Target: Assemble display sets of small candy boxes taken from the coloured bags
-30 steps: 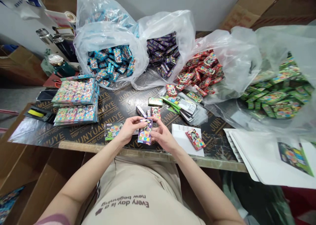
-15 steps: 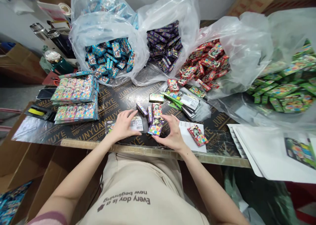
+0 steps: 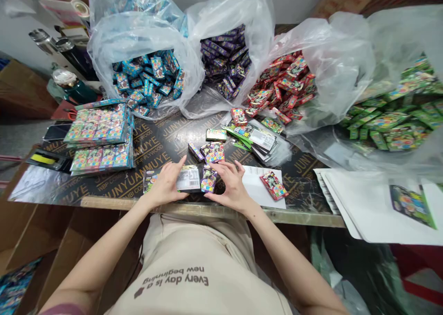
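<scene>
My left hand (image 3: 166, 184) lies over a flat printed pouch (image 3: 189, 179) with a barcode label, its thumb and forefinger spread apart. Between the thumb and fingers of my right hand (image 3: 230, 185) is a small purple printed box (image 3: 208, 180), held by its ends against the pouch's right edge. Just beyond the hands lie another purple box (image 3: 195, 151), standing on its side, and a couple of boxes pushed together (image 3: 212, 152). A green-edged box (image 3: 216, 135) is farther back. To the right, a red box (image 3: 274, 185) rests on a white sheet (image 3: 249, 186).
Plastic bags hold blue boxes (image 3: 157, 68), purple boxes (image 3: 224, 52), red boxes (image 3: 290, 82) and green boxes (image 3: 398, 126) along the back. Filled packs (image 3: 100, 139) are stacked at left. Loose pouches (image 3: 265, 142) lie mid-table; white sheets (image 3: 360, 204) overhang the front edge at right.
My right hand has moved left with the purple box, bringing it up to the pouch's edge. The boxes behind have shifted closer together. The whole view has moved slightly.
</scene>
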{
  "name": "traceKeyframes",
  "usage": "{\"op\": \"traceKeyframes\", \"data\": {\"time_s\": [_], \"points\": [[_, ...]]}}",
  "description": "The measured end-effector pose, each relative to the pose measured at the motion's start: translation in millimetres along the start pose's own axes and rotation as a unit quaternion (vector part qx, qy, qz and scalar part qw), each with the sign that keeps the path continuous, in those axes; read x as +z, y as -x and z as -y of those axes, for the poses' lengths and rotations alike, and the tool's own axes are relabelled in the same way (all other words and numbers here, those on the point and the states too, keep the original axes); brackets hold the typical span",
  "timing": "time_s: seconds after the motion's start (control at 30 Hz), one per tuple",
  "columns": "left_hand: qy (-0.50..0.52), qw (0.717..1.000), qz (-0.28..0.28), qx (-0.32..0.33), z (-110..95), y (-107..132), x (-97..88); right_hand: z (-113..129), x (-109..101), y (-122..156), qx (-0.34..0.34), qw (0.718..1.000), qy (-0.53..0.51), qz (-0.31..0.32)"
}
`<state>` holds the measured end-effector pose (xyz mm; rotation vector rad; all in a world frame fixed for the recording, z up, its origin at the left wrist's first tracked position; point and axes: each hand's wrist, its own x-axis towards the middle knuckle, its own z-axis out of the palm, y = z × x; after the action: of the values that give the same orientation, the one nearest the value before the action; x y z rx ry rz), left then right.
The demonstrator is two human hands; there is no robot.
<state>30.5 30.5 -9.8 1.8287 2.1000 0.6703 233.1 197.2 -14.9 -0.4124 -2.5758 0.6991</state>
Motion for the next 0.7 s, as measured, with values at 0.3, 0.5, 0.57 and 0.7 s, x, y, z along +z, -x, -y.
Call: {"op": "traceKeyframes", "data": {"time_s": [0.3, 0.5, 0.57, 0.7], "points": [[0.048, 0.999, 0.006, 0.016, -5.4, -0.6, -3.7, -4.5, 5.9, -2.3, -0.021, 0.995, -0.077, 0.059], [0.047, 0.999, -0.012, -0.018, -3.3, -2.6, -0.3, 10.6, 14.2, 6.4, 0.007, 0.993, -0.094, -0.064], [0.039, 0.999, -0.006, -0.013, -3.2, -3.5, 0.9, 14.1, 12.3, 3.7, -0.01, 0.991, -0.133, -0.012], [0.004, 1.0, 0.024, -0.016, -2.6, -4.6, 2.9, -11.1, -3.4, -20.2, 0.039, 0.995, -0.073, -0.047]]}}
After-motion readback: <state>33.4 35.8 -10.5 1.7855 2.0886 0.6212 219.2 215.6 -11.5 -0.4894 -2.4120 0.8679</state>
